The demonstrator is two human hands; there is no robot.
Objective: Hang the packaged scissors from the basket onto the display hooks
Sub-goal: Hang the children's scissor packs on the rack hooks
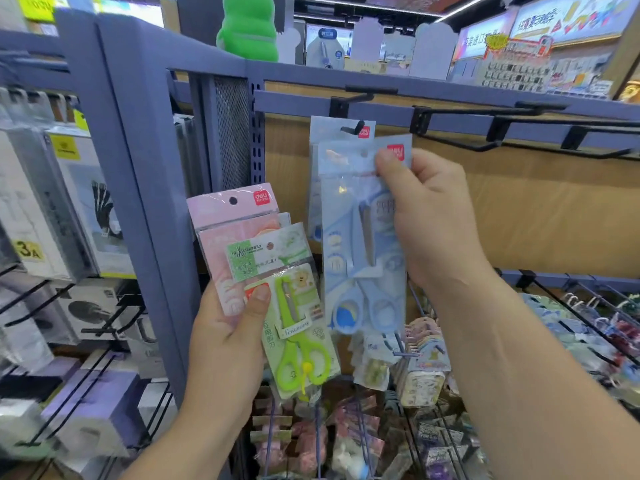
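Item 1, nine o'clock of frame: boxed goods (69,209) racked on the side shelving.

Item 2, seven o'clock: left hand (225,327), fingers curled round a fan of packs with the thumb pressed on the front. The pink pack (225,233) stood rearmost. The green scissors pack (301,327) lay foremost, tilted toward five o'clock.

Item 3, twelve o'clock, on the top ledge: green plush (249,26).

Item 4, centre: blue scissors pack (360,258), upright, blades up, pinched at its top right corner by the right hand (436,223), thumb on the front and fingers hidden behind. Its hang hole sat just at six o'clock of the hook (350,127), not on it.

Item 5, directly behind item 4: hung blue pack (323,133), threaded on that hook.

Item 6, two o'clock: bare hooks (485,133) along the rail.

Item 7, five o'clock: small packets (426,362) on lower hooks, too blurred to identify.
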